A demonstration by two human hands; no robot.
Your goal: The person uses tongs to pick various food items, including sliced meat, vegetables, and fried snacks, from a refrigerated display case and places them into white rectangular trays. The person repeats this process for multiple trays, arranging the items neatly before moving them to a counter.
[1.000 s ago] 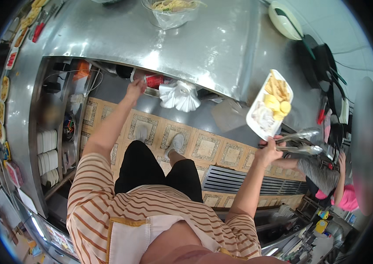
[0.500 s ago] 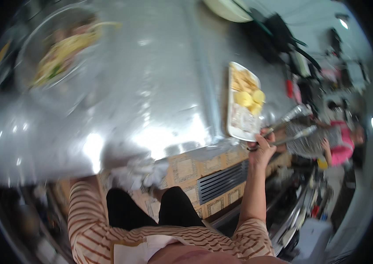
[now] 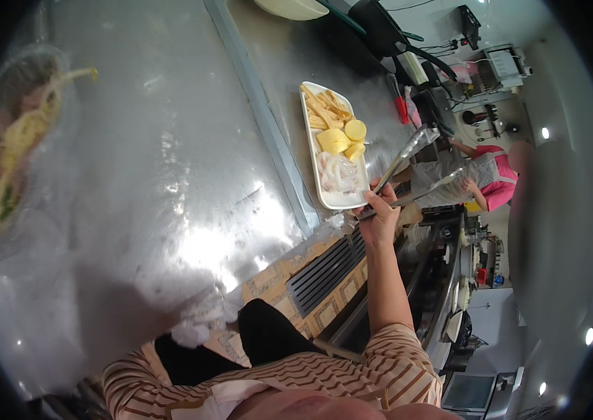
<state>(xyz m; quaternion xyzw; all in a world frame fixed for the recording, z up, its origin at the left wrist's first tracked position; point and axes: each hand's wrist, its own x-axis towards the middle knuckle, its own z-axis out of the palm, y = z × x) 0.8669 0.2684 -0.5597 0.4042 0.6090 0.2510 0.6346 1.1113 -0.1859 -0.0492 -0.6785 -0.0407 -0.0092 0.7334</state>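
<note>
My right hand (image 3: 380, 220) is closed on metal tongs (image 3: 408, 159), whose two arms spread away to the right. Its fingers are at the near end of a white tray (image 3: 344, 206); I cannot tell whether they grip the tray too. In the tray lie yellowish strips (image 3: 328, 108), thick yellow round slices (image 3: 335, 141) and pale, whitish pieces (image 3: 338, 173). My left striped sleeve (image 3: 132, 378) shows at the lower left, but the left hand is out of sight. A clear bag or bowl with yellow strands and pinkish pieces (image 3: 20, 157) sits at the far left.
The metal table (image 3: 170, 154) has a raised grey seam (image 3: 261, 112) left of the tray. Beyond are a pale bowl (image 3: 293, 8), dark pans (image 3: 373, 28) and a red-handled tool (image 3: 401, 108). A person in pink (image 3: 499, 175) stands at right. Crumpled white plastic (image 3: 202, 315) hangs at the table edge.
The view has swung to the right, so the table, tray and clear bag or bowl sit further left. My right hand still holds the tongs beside the tray.
</note>
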